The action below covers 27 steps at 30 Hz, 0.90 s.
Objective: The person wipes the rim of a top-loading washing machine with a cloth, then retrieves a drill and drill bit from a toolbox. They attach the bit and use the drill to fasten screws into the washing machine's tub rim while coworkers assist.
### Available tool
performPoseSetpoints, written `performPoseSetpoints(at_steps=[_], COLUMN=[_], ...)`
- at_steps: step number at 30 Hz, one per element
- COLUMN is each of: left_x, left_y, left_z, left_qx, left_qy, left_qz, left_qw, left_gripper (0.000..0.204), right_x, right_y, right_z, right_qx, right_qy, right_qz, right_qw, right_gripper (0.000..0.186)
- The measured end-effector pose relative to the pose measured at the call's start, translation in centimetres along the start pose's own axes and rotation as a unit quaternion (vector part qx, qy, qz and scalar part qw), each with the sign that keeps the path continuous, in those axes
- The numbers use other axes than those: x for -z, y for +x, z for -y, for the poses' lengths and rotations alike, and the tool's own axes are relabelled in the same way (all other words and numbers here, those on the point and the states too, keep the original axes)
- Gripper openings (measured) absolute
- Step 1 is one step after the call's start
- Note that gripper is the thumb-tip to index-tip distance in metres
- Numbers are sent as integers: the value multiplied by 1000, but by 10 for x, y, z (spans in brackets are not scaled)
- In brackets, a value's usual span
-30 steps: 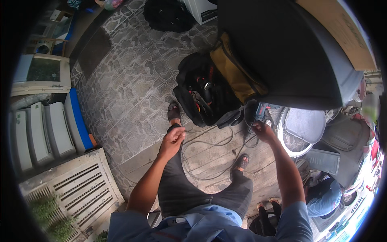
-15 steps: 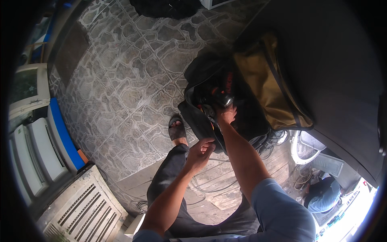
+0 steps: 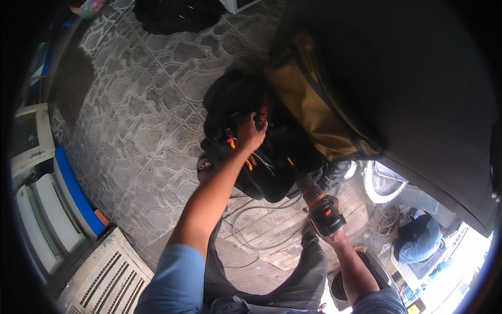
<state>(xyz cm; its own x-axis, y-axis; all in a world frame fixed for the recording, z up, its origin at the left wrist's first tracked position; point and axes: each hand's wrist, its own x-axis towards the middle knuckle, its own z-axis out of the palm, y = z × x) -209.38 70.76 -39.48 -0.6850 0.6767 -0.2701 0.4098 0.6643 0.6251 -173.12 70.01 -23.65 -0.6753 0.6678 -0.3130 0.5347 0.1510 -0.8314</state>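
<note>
Stone-patterned floor [image 3: 151,131] around an open black tool bag [image 3: 261,189], a power drill [image 3: 325,215] held at its near edge.
Nearest, the right grip [image 3: 337,238] is closed around the drill, whose bit [image 3: 291,163] points over the bag, roughly toward the left grip [image 3: 252,133]. A stray trigger squeeze or a swing of the wrist could catch the bag's fabric or the reaching arm. The drill sits firmly within the right grip, well apart from the left, which is down inside the bag, fingers partly curled; whether they hold anything I cannot tell. Yellow tool handles [image 3: 251,164] lie near that wrist. Beyond, the tan flap [image 3: 308,104] stands open.
</note>
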Motion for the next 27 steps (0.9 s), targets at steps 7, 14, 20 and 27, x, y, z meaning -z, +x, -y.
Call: performPoseSetpoints(at_steps=[7, 14, 20, 27], left_x=[-63, -51, -57, 115], left_y=[54, 41, 61, -70], left_z=[9, -71, -35, -84], left_qx=[18, 185, 170, 316], left_qy=[236, 244, 178, -105], left_qz=[105, 187, 80, 169], left_qw=[966, 933, 966, 928], left_gripper=[71, 102, 82, 74], right_x=[81, 83, 79, 89], right_y=[-113, -232, -323, -401], right_z=[46, 36, -8, -38], right_qx=[-204, -381, -457, -524], right_qy=[-33, -9, -127, -113], right_qz=[-2, -58, -48, -77], right_qw=[978, 923, 879, 840], right_gripper=[36, 43, 41, 43])
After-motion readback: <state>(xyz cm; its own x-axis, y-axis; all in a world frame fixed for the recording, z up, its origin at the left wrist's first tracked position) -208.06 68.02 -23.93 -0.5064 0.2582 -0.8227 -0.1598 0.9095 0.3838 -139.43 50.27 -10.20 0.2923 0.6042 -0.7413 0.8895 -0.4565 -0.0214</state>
